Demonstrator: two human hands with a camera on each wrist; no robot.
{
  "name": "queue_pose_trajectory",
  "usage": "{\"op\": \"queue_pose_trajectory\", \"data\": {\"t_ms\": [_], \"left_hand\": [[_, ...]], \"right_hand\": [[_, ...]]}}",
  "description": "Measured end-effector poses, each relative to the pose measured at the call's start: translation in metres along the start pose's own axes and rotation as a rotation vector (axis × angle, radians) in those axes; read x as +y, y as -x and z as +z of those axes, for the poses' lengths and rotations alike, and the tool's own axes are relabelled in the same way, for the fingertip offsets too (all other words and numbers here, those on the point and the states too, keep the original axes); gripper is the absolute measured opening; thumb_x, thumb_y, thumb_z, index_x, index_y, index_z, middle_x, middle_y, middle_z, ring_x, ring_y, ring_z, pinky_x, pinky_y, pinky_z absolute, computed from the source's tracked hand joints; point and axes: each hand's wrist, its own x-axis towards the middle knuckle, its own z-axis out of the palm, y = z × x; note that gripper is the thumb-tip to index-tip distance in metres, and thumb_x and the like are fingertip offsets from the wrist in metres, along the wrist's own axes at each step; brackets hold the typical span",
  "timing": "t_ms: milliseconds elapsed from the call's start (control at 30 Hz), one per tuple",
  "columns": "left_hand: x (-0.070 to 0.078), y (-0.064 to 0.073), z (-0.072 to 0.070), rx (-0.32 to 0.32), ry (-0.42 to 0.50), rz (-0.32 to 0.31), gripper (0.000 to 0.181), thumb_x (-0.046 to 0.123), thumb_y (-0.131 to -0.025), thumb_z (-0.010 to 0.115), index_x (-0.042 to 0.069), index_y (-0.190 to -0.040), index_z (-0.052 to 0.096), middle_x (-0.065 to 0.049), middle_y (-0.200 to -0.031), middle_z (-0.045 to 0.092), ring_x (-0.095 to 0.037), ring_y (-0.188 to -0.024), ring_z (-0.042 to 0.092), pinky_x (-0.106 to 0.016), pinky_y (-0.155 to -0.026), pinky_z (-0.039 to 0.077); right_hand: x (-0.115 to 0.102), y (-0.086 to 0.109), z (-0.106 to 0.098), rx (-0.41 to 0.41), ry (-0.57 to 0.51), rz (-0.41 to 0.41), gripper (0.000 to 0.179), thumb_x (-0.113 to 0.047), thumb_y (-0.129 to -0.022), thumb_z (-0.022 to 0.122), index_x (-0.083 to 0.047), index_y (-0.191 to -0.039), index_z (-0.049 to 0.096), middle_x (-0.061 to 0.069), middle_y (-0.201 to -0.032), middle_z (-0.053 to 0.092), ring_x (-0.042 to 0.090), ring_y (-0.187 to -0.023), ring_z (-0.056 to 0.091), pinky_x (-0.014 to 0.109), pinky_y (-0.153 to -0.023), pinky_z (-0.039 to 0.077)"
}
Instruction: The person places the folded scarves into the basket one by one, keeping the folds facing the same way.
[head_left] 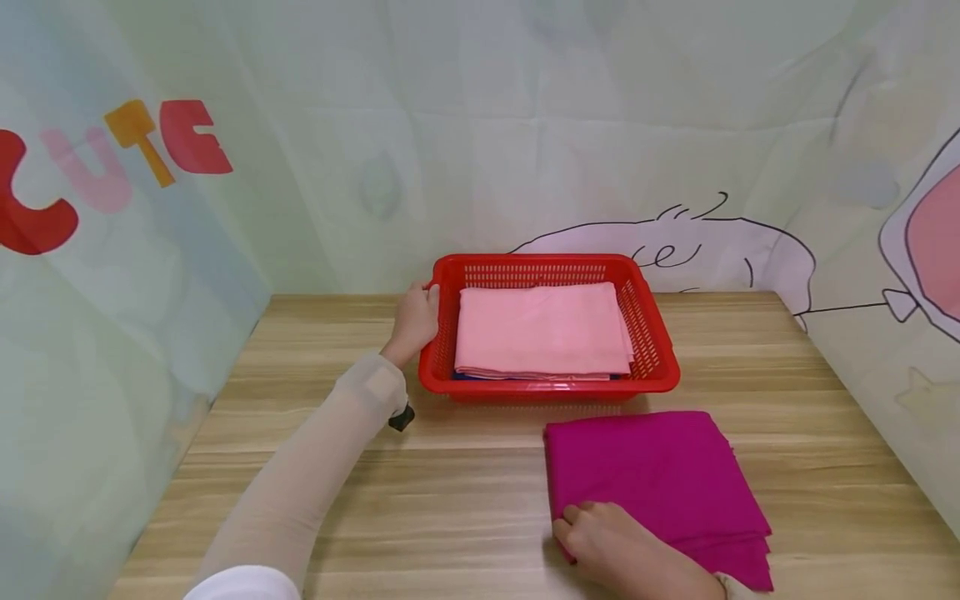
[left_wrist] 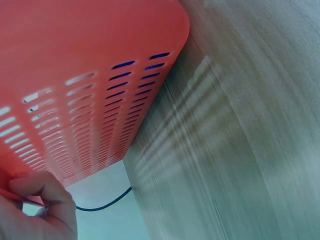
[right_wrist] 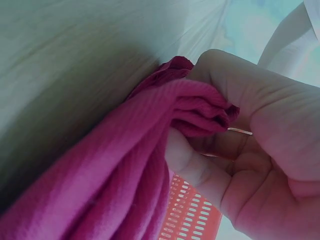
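Note:
A red plastic basket [head_left: 660, 350] with slotted walls stands at the back of the table. My left hand [head_left: 416, 321] grips its left rim; in the left wrist view the fingers [left_wrist: 42, 187] curl over that rim. Inside the basket lies a folded light pink cloth [head_left: 543, 329], with a strip of dark blue cloth [head_left: 487, 377] showing beneath it. Nearer, to the right, is a folded magenta cloth [head_left: 652, 475]. My right hand [head_left: 600, 537] pinches its near left corner; the right wrist view shows the layered folds [right_wrist: 150, 125] between thumb and fingers.
The wood-grain table [head_left: 450, 500] runs back to a printed fabric backdrop [head_left: 480, 167], which also rises along both sides. A dark cord [left_wrist: 107, 204] shows beyond the basket in the left wrist view. A small black object [head_left: 402, 417] sits under the left cuff.

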Motion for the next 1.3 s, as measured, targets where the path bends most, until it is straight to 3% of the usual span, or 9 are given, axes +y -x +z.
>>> {"op": "queue_pose_trajectory", "data": {"t_ms": [233,400,600,967,1300], "left_hand": [[-0.002,-0.002,0.001,0.001,-0.001,0.001,0.043,0.027,-0.110,0.037,-0.006,-0.136,0.043,-0.023,-0.106,0.061,-0.032,-0.087,0.068,-0.041,-0.073,0.061],[-0.002,-0.003,0.001,0.015,-0.025,0.016,0.043,0.026,-0.110,0.037,-0.008,-0.135,0.043,-0.024,-0.105,0.061,-0.033,-0.087,0.067,-0.042,-0.074,0.061],[-0.002,-0.002,0.001,0.012,-0.020,0.014,0.044,0.027,-0.110,0.036,-0.008,-0.136,0.043,-0.024,-0.106,0.061,-0.034,-0.087,0.067,-0.042,-0.074,0.061],[-0.001,0.001,0.000,-0.005,-0.001,0.009,0.044,0.026,-0.110,0.036,-0.008,-0.137,0.042,-0.025,-0.107,0.061,-0.035,-0.088,0.068,-0.042,-0.074,0.061],[-0.001,0.001,0.000,-0.001,0.013,0.002,0.043,0.026,-0.110,0.037,-0.006,-0.138,0.042,-0.024,-0.108,0.061,-0.034,-0.089,0.068,-0.043,-0.075,0.061]], "right_hand": [[-0.002,-0.004,0.000,-0.017,0.026,-0.018,0.014,-0.019,-0.083,0.082,-0.014,-0.090,0.070,-0.007,-0.070,0.053,0.003,-0.058,0.039,0.015,-0.054,0.038],[-0.004,-0.004,0.000,0.014,0.048,-0.032,0.015,-0.018,-0.082,0.082,-0.015,-0.086,0.068,-0.008,-0.069,0.050,0.003,-0.057,0.037,0.015,-0.053,0.037],[-0.005,-0.005,-0.002,-0.032,-0.003,-0.029,0.027,-0.034,-0.078,0.086,-0.017,-0.092,0.070,-0.010,-0.070,0.051,0.002,-0.060,0.039,0.013,-0.057,0.040],[-0.008,-0.009,-0.003,-0.065,-0.047,-0.036,0.030,-0.037,-0.078,0.085,-0.019,-0.099,0.072,-0.012,-0.073,0.053,0.001,-0.063,0.041,0.013,-0.060,0.042],[-0.012,-0.011,-0.003,-0.042,-0.046,-0.079,0.036,-0.044,-0.079,0.082,-0.019,-0.103,0.073,-0.013,-0.072,0.054,-0.002,-0.062,0.041,0.011,-0.059,0.040]]}}
